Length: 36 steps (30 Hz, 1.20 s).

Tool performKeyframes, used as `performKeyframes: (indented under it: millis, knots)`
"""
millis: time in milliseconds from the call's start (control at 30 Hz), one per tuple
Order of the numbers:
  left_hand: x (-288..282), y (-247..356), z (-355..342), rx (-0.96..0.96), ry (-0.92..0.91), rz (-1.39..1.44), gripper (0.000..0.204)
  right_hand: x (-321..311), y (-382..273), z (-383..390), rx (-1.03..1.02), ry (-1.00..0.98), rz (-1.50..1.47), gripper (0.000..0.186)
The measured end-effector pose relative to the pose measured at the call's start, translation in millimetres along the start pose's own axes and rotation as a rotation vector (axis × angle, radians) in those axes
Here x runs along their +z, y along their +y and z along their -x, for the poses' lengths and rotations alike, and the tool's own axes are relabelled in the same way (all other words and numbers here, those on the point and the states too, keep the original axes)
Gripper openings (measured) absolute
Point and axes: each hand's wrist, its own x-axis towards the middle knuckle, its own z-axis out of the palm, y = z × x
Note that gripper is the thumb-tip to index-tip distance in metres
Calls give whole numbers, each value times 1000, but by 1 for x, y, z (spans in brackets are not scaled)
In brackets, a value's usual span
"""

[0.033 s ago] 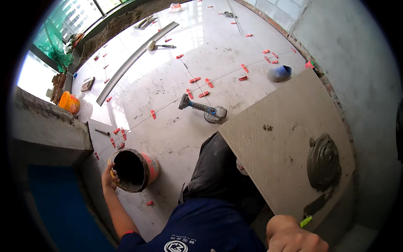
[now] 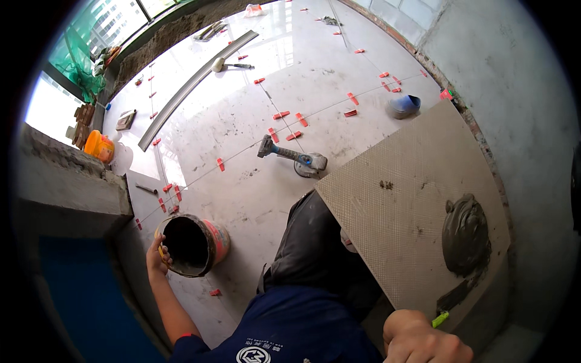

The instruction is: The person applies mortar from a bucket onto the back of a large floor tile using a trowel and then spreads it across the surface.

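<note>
Left hand grasping round dark bucket by yellow handle, right hand clenched on lime-green handle (mostly hidden), textured brown tile alongside, grey suction lifter ahead, red plastic wedges beyond.

On my feed the floor tiles read glossy and smooth, mirroring daylight, smudged dull in patches. Large tile panel: matt face, fine raised grid. Mortar on it: wet-looking, smeared. Bucket: looks plastic, rim crusted rough. Straightedge: metal, dull sheen. Clips: red plastic. Green handle end: bright plastic, I'd say. Right wall: matt cement, slightly rough. Trousers: dusty dark cloth. Shirt: matt cloth.
</note>
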Motion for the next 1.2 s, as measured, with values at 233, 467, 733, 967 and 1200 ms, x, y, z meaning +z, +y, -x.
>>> performKeyframes:
  millis: [233, 467, 733, 967, 1200]
  knots:
    - [-34, -2, -51, 424, 752, -1120, 51, 1, 1, -1, -67, 64, 43, 46]
    - [173, -4, -75, 763, -167, -704, 71, 6, -3, 69, 108, 473, 374, 54]
    - [448, -34, 89, 672, -935, -1207, 97, 53, -19, 214, 81, 1242, 770, 46]
    - [495, -20, 107, 139, -1259, -1334, 64, 117, -55, 295, 118, 1817, 1197, 37]
    - [504, 4, 80, 425, -869, -1073, 23, 131, -96, 408, 576, 2331, 1708, 41]
